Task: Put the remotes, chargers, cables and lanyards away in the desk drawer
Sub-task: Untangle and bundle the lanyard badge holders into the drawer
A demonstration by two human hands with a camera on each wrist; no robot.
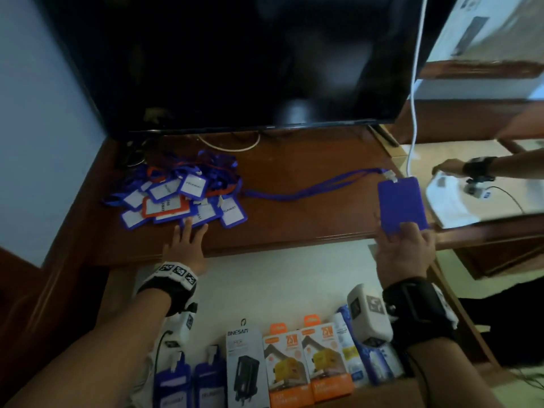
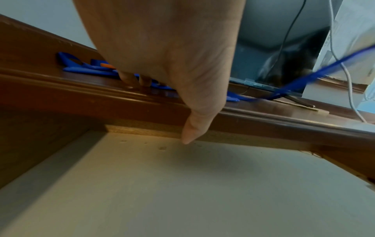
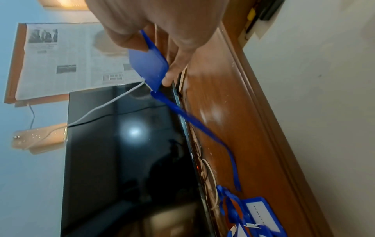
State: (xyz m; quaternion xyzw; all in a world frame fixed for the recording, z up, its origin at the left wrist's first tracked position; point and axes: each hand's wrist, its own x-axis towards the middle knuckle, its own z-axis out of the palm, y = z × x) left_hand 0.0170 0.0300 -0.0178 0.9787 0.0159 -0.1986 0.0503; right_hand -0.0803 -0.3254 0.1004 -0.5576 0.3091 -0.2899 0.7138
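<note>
Right hand [image 1: 404,248] grips blue badge holder [image 1: 401,203] at lower edge, above desk's [image 1: 294,222] front right part; its blue strap [image 1: 309,188] runs left, taut, into lanyard pile [image 1: 176,192]. Left hand [image 1: 187,245] flat, fingers straight, fingertips [image 1: 188,223] touching near edge of pile on desk's left side. Drawer [image 1: 265,278] open below desk edge: two blue badge holders [image 1: 191,384], boxed chargers [image 1: 288,366] in row at front. Dark TV screen [image 1: 235,63] stands behind pile.
</note>
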